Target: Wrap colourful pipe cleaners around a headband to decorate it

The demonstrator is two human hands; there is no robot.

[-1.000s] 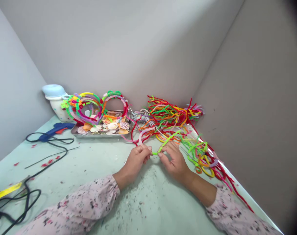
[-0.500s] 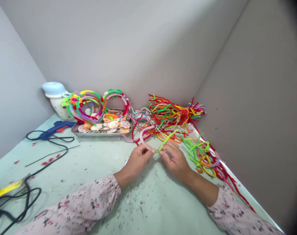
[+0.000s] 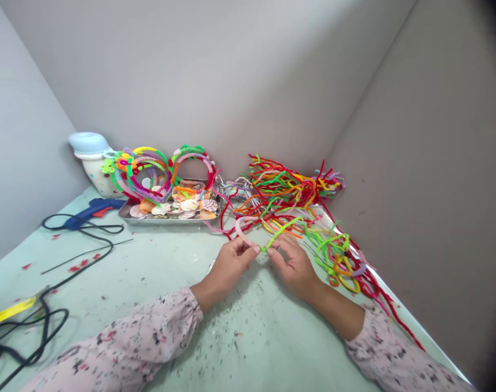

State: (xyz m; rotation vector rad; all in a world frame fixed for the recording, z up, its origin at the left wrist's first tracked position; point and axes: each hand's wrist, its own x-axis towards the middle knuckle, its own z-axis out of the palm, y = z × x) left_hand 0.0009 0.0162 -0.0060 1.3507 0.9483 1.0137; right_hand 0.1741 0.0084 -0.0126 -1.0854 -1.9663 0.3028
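Note:
My left hand point(image 3: 230, 267) is closed on a pale pink fuzzy band point(image 3: 240, 230), which curves up and away beyond the fingers. Close beside it on the right, my right hand point(image 3: 293, 265) pinches a bright green pipe cleaner point(image 3: 283, 228). One end of the green stem reaches the left fingertips, where it meets the pink band; the other slants up to the right. Whether it wraps round the band there is too small to tell.
A metal tray point(image 3: 170, 222) of shells holds colourful headbands point(image 3: 193, 152) at the back. A bottle point(image 3: 96, 163), blue glue gun point(image 3: 88, 212) and black cable point(image 3: 47, 326) lie left. Pipe cleaners point(image 3: 288, 188) are heaped at the back right, loose pieces point(image 3: 333, 256) nearer.
The fingertips of both hands have shifted very slightly, and the green stem's free end reaches a little farther right. Both hands keep their hold.

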